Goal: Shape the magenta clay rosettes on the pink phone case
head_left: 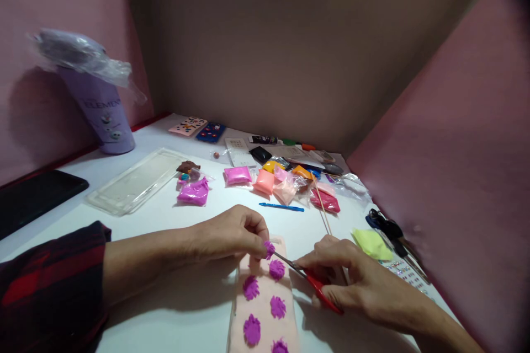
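Note:
Between the thumb and fingers of my left hand [232, 234] is a small purple clay flower [269, 249] with a fringed edge. My right hand [351, 281] grips red-handled scissors [321, 289], and their blade tips reach the flower's edge. A thin wooden stick [322, 204] also rises from my right hand. Below both hands lies a pale peach clay-covered panel [265, 309], shaped like a phone case. Several fringed purple flowers [252, 329] sit on it in two columns. The panel's near end runs out of view.
Beyond the hands lie a blue modelling tool [281, 207] and several clay packets [238, 176]. A clear case [136, 182], a black phone-like slab [37, 196] and a purple tumbler [101, 110] stand or lie at left. A yellow packet [371, 244] and gem sheet [406, 274] are at right.

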### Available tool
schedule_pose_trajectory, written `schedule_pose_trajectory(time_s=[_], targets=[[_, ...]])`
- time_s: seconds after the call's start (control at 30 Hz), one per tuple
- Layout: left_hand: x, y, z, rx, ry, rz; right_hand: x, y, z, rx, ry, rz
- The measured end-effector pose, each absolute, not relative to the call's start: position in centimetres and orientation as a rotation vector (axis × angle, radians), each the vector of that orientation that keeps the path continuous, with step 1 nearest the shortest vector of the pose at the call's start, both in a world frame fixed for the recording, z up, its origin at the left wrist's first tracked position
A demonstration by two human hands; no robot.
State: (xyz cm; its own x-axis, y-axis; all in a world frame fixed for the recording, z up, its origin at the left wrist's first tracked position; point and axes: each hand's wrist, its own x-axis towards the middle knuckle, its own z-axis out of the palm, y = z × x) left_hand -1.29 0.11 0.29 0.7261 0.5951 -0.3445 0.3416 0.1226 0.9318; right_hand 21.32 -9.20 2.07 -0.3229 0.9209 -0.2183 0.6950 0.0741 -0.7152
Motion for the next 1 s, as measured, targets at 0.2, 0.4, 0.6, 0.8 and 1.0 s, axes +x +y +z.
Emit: schedule_pose_trajectory(time_s=[0.2,0.4,0.6,0.8,1.0], targets=[[-1.38,0.17,0.14,1.484,0.797,0.227,21.23,-9.21,2.22,-1.623,-2.071,1.093],[-1.34,0.28,0.05,1.481,0.809,0.213,21.43,-9.23,2.11,-1.617,-2.074,1.087],[-1.33,0.11,0.24,1.491,0.820,0.217,21.61,-9.21,1.97,-1.620,-2.080,1.086],[-1.38,0.16,0.14,1.476,0.803,0.224,21.67,-9.15,2.25,-1.601,-2.120,1.069],[-1.31,0.11,0.29,1.473,0.805,0.220,21.49,-9.09,2.31,-1.569,-2.139,1.053]])
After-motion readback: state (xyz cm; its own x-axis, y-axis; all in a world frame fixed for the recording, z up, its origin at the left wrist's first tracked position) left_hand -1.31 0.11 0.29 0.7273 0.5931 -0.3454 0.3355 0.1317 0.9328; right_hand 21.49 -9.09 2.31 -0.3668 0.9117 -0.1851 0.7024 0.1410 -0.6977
